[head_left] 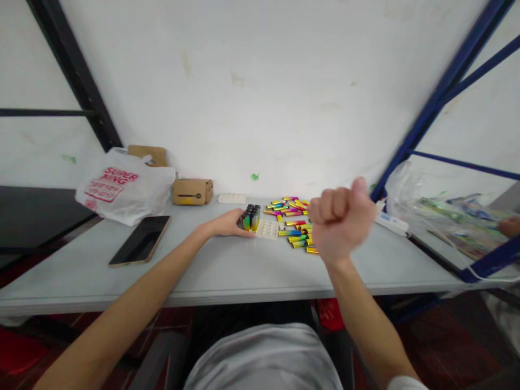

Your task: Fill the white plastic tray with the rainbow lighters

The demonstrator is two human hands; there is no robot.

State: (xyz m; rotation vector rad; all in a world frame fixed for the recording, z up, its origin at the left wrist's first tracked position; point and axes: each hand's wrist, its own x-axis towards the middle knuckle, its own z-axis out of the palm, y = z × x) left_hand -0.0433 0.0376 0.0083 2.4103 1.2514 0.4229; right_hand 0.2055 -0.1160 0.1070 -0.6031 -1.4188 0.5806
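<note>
My left hand [229, 223] is curved round the left end of a white holed tray [267, 229], thumb in front and fingers behind. In that end several shiny rainbow-coloured tubes [251, 218] with dark tops stand upright, close against the hand. The tray's right part shows bare holes. My right hand [341, 216] is raised in front of the table, closed into a fist with the thumb on the outside. Whatever it may hold is hidden. Behind it and to its left lies a loose pile of metallic tubes [296, 223] in yellow, pink, blue and green, partly covered by the fist.
A second white tray [232, 198] lies by the wall beside a cardboard box [192, 192]. On the left are a phone [140, 240] and a white plastic bag [125, 187]. A white power strip [390, 221] and a clear bag [447, 206] are right. Another person's hand [509, 226] shows at the far right edge.
</note>
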